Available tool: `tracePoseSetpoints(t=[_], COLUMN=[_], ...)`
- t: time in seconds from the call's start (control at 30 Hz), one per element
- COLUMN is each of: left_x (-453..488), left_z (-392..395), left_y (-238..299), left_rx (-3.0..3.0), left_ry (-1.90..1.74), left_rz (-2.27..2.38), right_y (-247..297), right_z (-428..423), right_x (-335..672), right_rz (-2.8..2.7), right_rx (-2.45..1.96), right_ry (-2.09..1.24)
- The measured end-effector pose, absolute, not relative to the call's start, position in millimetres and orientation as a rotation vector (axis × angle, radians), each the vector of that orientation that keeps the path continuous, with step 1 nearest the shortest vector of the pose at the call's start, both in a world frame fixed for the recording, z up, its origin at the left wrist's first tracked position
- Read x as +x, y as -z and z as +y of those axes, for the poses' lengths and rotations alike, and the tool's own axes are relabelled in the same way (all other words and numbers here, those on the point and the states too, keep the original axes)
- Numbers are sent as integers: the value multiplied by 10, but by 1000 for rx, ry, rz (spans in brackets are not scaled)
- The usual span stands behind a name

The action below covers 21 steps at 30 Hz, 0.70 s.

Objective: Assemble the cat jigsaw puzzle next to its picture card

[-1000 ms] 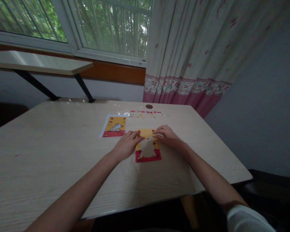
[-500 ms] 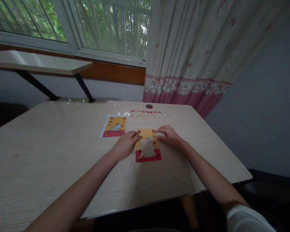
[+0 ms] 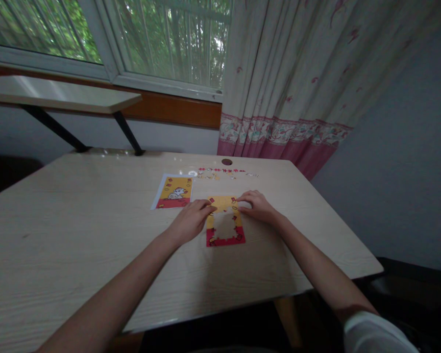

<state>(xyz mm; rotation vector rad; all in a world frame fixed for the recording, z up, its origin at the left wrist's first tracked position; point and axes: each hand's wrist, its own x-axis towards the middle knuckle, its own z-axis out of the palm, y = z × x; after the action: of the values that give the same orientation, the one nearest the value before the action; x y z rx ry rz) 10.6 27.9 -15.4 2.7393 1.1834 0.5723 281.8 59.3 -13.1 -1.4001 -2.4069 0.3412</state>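
Observation:
A partly assembled jigsaw puzzle (image 3: 226, 242) lies flat on the table, yellow at the top and red at the bottom, with a bare gap in its middle. My left hand (image 3: 191, 219) holds its upper left edge with thumb and fingertips. On the opposite side, the fingertips and thumb of my right hand (image 3: 256, 206) press the upper right edge. To the left lies a printed picture sheet (image 3: 174, 192), showing a white cartoon animal on yellow and red. Several loose puzzle pieces (image 3: 222, 171), red ones and pale ones, lie in rows beyond the puzzle.
The wooden table (image 3: 95, 235) has a round cable hole (image 3: 227, 162) near its back edge. A raised shelf (image 3: 59, 93) on dark legs stands at the back left. Behind the table hang a floral curtain (image 3: 279, 98) and a window (image 3: 169, 44).

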Motion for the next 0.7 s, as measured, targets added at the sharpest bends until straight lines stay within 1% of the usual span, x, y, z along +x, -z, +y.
tracePoseSetpoints(t=[0.3, 0.7], left_x=[99, 108], left_z=[293, 294], left_y=[190, 202], left_rx=[2742, 2769], left_ry=[-610, -538], left_rz=[1166, 1197], right_y=[124, 173], right_z=[589, 629], right_x=[2812, 2837], right_rz=[-2413, -2423], right_rx=[-1391, -1388], right_ry=[-355, -359])
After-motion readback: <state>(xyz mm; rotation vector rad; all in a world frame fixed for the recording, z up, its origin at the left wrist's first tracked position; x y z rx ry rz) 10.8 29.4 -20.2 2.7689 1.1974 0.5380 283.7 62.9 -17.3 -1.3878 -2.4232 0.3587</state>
